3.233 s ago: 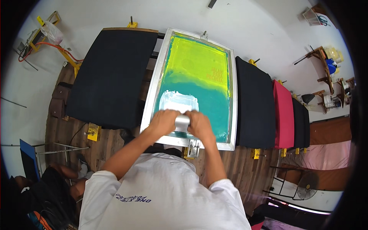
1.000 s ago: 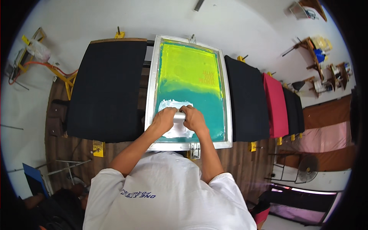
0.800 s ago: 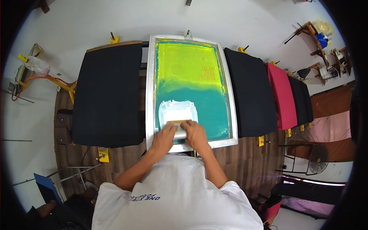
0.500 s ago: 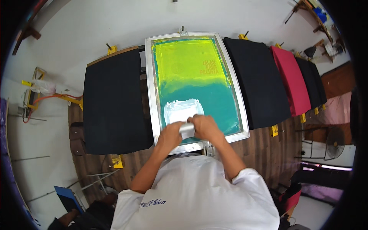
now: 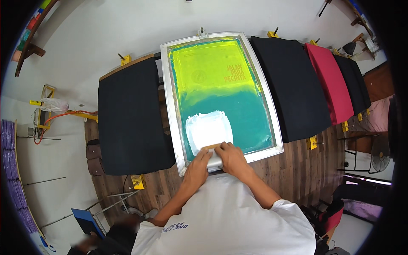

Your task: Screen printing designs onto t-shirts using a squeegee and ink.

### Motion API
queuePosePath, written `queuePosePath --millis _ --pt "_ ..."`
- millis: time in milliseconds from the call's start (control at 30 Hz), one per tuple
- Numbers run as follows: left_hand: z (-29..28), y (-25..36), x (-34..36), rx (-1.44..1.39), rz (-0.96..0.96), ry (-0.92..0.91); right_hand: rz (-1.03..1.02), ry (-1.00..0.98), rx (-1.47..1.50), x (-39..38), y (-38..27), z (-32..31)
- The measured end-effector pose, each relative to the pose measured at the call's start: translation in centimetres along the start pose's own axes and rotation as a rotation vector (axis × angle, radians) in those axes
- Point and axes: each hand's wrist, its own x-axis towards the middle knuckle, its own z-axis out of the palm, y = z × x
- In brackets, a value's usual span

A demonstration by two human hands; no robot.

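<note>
My left hand (image 5: 198, 167) and my right hand (image 5: 232, 159) are both closed round a squeegee (image 5: 215, 162) with a pale grey holder. It sits at the near end of a screen printing frame (image 5: 270, 100) with a silvery metal rim. A wide patch of white ink (image 5: 211, 131) stretches across the mesh just beyond my fingers. The mesh (image 5: 225, 102) is teal in its nearer half and yellow-green in its farther half, where a round mark and some lettering show faintly. The squeegee's blade is hidden from view.
A black cloth-covered board (image 5: 129, 119) stands left of the frame; another black board (image 5: 293, 89) and a red one (image 5: 329, 83) are on the right. Yellow brackets (image 5: 137, 182) stick out below them. A fan (image 5: 380, 156) stands far right. Someone's dark-clothed form (image 5: 121, 233) is at lower left.
My hands have drawn the squeegee toward me, to the frame's near edge. The white ink patch is now longer and more fully exposed. The whole view has shifted slightly.
</note>
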Motion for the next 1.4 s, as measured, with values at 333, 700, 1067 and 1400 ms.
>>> queuePosePath --millis 333,700,1067,1400 --pt "-4.3 -3.0 9.4 0.009 0.011 0.053 -0.031 -0.103 0.029 9.9 1.9 -3.5" --pt "-0.3 -1.6 0.1 -0.029 0.025 0.032 -0.013 0.054 0.128 0.2 -0.7 0.5" --pt "-4.2 -2.5 9.4 -0.029 -0.056 0.058 0.029 0.043 0.049 9.2 1.6 -2.6" --pt "-0.3 -2.2 1.6 -0.034 0.078 0.081 0.019 0.105 0.012 1.1 -0.4 1.2"
